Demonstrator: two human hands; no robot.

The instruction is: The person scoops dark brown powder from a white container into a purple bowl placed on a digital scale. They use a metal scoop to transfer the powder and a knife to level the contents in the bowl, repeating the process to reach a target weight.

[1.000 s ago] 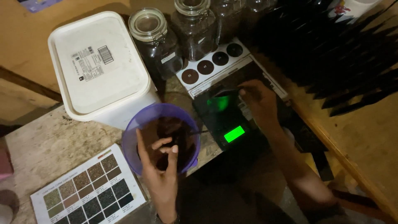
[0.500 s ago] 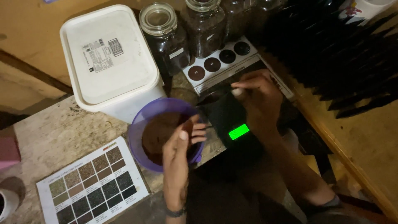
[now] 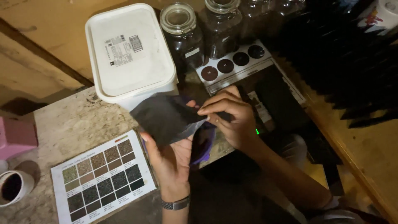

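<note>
Both my hands hold a flat black pouch [image 3: 163, 116] above the worktop. My left hand [image 3: 170, 159] supports it from below, palm up, a metal watch strap on the wrist. My right hand [image 3: 232, 118] pinches the pouch's right edge between thumb and fingers. A purple bowl [image 3: 204, 145] shows only as a sliver under the pouch and my hands. A black scale [image 3: 269, 103] lies behind my right hand, mostly hidden, with a small green glow at its edge.
A white lidded plastic tub [image 3: 130, 52] stands at the back left. Glass jars of dark grounds [image 3: 182, 35] and a strip of round dark samples [image 3: 232, 62] are behind. A colour chart card [image 3: 103, 174], a white cup [image 3: 14, 186] and a pink box [image 3: 16, 137] lie left.
My left hand has left the purple bowl and my right hand has left the scale. Both now hold the black pouch, which covers the bowl.
</note>
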